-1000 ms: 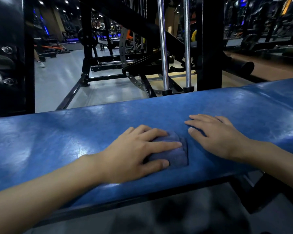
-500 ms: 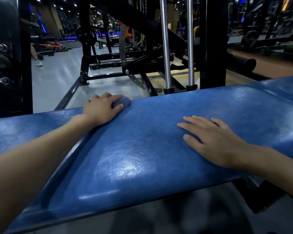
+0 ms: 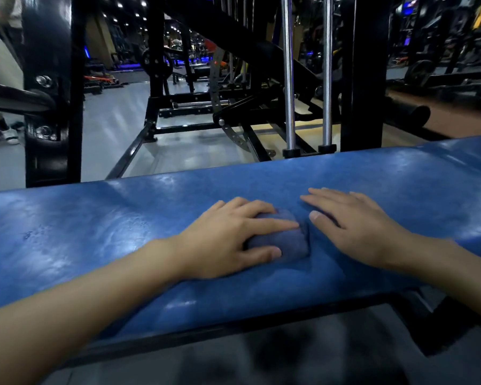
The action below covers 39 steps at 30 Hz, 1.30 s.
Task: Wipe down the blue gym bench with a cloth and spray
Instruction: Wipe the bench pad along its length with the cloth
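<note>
A small, dark blue, folded towelling cloth (image 3: 285,241) lies at the middle of the long, padded blue vinyl gym bench (image 3: 95,232), toward its near edge. My left hand (image 3: 228,240) lies palm down on the cloth and presses it into the pad. The index finger runs straight across the top, the thumb lies along the near edge, and the other fingers bend lightly over the far side. My right hand (image 3: 356,226) rests flat on the bench just right of the cloth, holding nothing, with its straight, spread fingers pointing left. Both forearms are bare.

The bench runs left to right across the view, glossy and mottled with pale reflections. Beyond it stand two upright chrome rods (image 3: 288,79), black steel machine frames (image 3: 364,73) and a grey gym floor (image 3: 117,129) in a dim hall.

The cloth looks soft and thickly bunched, darker than the bench.
</note>
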Each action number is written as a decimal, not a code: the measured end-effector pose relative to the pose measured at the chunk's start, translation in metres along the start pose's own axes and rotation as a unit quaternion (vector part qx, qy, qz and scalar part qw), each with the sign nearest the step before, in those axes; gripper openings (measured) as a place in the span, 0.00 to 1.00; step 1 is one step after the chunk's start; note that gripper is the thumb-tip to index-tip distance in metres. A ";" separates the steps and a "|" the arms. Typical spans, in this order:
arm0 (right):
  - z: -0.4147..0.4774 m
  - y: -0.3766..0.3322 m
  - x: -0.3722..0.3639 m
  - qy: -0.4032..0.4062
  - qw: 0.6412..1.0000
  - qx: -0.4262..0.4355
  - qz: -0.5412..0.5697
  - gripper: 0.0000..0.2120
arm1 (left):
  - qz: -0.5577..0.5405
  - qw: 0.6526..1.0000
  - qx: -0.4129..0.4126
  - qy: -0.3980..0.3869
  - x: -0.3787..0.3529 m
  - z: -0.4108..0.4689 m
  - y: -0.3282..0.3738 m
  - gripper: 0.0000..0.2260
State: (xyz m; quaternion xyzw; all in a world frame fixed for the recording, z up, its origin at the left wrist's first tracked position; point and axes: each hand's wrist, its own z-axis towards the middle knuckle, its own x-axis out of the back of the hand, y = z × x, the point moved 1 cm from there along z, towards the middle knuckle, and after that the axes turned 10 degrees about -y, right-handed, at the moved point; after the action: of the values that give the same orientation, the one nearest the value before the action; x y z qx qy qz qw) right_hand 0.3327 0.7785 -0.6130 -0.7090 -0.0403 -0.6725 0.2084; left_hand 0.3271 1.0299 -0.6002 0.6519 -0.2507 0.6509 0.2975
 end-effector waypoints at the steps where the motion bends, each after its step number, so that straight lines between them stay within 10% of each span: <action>1: -0.001 -0.003 -0.004 -0.021 1.000 -0.003 -0.006 0.29 | -0.004 1.000 0.025 0.000 0.000 0.006 -0.014 0.25; 10: -0.003 -0.006 -0.008 -0.042 0.999 -0.009 -0.021 0.28 | -0.005 0.937 0.349 0.033 0.004 0.026 -0.171 0.24; 23: 0.004 -0.007 0.002 0.004 1.000 -0.001 0.027 0.25 | 0.032 0.999 0.007 0.036 -0.009 -0.030 0.033 0.23; 39: 0.005 -0.016 -0.011 -0.046 0.999 0.006 -0.019 0.29 | 0.009 0.931 0.364 0.015 0.005 0.009 -0.188 0.24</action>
State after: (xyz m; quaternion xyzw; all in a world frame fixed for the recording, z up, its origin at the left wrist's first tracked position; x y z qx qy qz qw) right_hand 0.3309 0.7974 -0.6200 -0.7368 -0.0672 -0.6430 0.1979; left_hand 0.4681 1.1547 -0.6068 0.7035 0.0024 0.7097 0.0375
